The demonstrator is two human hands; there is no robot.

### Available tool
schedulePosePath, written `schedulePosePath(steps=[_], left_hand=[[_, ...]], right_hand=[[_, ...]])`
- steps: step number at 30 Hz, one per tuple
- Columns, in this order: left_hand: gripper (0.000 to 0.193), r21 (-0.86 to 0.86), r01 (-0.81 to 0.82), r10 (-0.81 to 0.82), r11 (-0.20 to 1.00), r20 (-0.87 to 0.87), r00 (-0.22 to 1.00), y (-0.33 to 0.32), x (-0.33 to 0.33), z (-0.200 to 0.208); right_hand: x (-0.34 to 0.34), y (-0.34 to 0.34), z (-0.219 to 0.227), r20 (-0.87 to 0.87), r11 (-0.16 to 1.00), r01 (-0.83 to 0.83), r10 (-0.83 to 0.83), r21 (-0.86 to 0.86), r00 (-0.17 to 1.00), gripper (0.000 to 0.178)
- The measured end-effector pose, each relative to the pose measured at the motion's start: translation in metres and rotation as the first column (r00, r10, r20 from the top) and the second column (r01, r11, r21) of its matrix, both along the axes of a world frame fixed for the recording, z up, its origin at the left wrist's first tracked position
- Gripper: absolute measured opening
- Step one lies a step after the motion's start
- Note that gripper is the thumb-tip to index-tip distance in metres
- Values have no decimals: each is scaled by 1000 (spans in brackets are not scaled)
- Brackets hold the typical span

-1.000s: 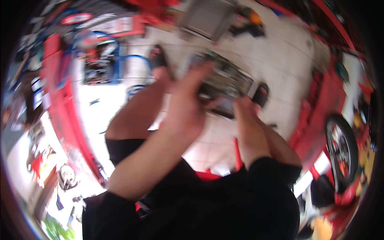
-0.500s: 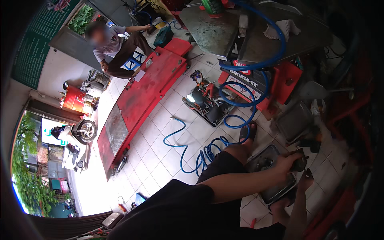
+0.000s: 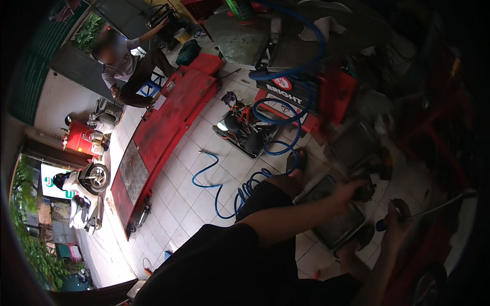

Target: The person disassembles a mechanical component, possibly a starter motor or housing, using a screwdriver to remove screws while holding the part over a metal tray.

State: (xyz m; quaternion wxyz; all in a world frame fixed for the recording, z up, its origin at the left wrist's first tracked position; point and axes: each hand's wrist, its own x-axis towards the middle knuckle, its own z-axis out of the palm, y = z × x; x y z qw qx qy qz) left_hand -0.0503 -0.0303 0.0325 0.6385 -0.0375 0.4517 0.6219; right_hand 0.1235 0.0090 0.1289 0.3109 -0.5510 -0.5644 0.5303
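Observation:
My left hand (image 3: 352, 189) is closed around a dark, chunky, rounded metal part (image 3: 365, 193), held above a shallow grey tray (image 3: 326, 191) on the floor. To the right, my right hand (image 3: 397, 219) grips a long, thin metal tool (image 3: 441, 205). A blue end (image 3: 381, 225) shows on one side of that hand, and the shaft runs right to a bent tip. The tool and the dark part are apart. Dim light hides the fine shape of both things.
A second tray (image 3: 353, 145) lies beyond the first. Coiled blue hose (image 3: 247, 191) spreads over the tiles beside my leg. A tray of tools (image 3: 245, 127) stands farther off, near a red lift ramp (image 3: 168, 122). Another person (image 3: 122, 66) sits behind the ramp.
The view has swung right, so the room slides left. My right hand has moved away from the dark part, and the long tool in it now shows. My left hand still holds the part.

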Motion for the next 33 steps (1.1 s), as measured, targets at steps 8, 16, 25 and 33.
schedulePosePath(steps=[8,16,25,33], left_hand=[[43,130,98,-83,987,-118,990,5,15,-6],[38,117,97,-79,988,-155,985,-1,13,6],[38,125,116,-87,985,-217,972,-1,-3,14],[50,33,124,-120,992,-109,987,9,1,4]], right_hand=[[11,-2,-3,298,986,-103,59,134,953,12],[6,-5,-2,197,985,-137,115,104,974,10],[-18,-10,6,247,990,-135,120,44,962,13],[7,2,-23,155,983,-181,182,-20,971,25]])
